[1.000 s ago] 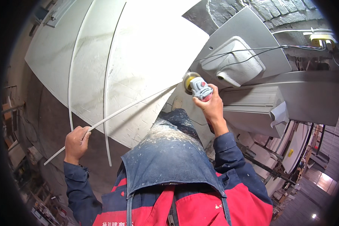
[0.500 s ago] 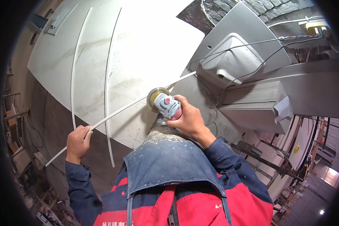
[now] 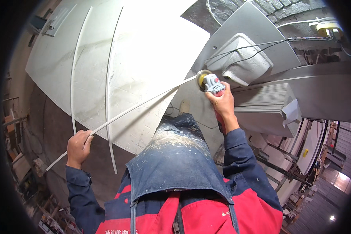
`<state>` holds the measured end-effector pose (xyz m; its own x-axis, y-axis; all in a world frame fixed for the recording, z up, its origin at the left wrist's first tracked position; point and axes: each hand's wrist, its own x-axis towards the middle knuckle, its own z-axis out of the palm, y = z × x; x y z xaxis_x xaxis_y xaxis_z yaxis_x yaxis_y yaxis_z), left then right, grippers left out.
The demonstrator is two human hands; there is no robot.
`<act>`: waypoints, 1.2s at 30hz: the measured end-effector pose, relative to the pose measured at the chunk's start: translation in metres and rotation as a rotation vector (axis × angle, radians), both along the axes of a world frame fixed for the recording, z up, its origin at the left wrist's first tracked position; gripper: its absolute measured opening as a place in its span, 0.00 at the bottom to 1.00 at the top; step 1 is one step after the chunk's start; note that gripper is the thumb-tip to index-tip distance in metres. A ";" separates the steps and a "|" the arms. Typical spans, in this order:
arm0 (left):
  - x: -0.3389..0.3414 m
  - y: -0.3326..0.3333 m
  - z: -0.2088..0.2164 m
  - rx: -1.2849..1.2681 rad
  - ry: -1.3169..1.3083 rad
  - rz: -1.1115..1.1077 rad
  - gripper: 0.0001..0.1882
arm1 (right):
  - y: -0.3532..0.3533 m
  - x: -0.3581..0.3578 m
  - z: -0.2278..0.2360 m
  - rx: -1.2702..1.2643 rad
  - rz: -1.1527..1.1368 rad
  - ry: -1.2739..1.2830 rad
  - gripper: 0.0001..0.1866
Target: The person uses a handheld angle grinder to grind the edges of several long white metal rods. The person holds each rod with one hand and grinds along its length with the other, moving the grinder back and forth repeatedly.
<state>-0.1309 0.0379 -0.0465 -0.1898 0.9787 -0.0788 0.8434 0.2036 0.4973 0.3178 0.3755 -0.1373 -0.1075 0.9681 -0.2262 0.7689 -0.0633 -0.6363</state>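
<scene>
My left hand (image 3: 78, 149) is closed round a long thin white strip (image 3: 136, 105) near its lower left end. The strip runs up and to the right across the white panel (image 3: 144, 46). In my right hand (image 3: 223, 102) is an angle grinder (image 3: 213, 85) with a grey head and a red body. Its round yellowish disc (image 3: 203, 79) is at the strip's far right end; I cannot tell whether the two touch. Two more white strips, a middle one (image 3: 107, 89) and a left one (image 3: 72, 82), lie across the panel with their near ends over its edge.
A grey slab with an upturned white basin (image 3: 247, 62) stands at the upper right, dark cables (image 3: 261, 47) running over it to a yellow socket block (image 3: 328, 29). Below it is a stack of pale panels (image 3: 263, 103). A shoe (image 3: 184, 106) shows on the floor beyond my apron.
My right hand has carried the grinder up and to the right, from the strip's middle to its far end. The left hand keeps its hold with hardly any movement.
</scene>
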 end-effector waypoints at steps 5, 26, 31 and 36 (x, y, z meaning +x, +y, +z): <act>0.004 -0.007 0.005 0.002 -0.041 0.084 0.07 | 0.017 0.023 -0.040 0.030 -0.185 0.141 0.44; 0.126 0.163 -0.045 0.243 -1.590 0.908 0.15 | -0.060 0.084 -0.010 -0.024 -0.480 0.783 0.41; 0.154 0.179 -0.113 0.209 -1.799 1.167 0.18 | -0.075 0.080 0.022 0.025 -0.489 0.745 0.34; 0.155 0.192 -0.128 0.087 -1.742 1.181 0.22 | -0.076 0.088 0.028 -0.088 -0.430 0.797 0.44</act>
<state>0.0245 0.2296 -0.1748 -0.3725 0.4878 -0.7895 -0.8731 0.1040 0.4762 0.4061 0.2991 -0.1091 0.1023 0.9436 -0.3148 0.0019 -0.3167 -0.9485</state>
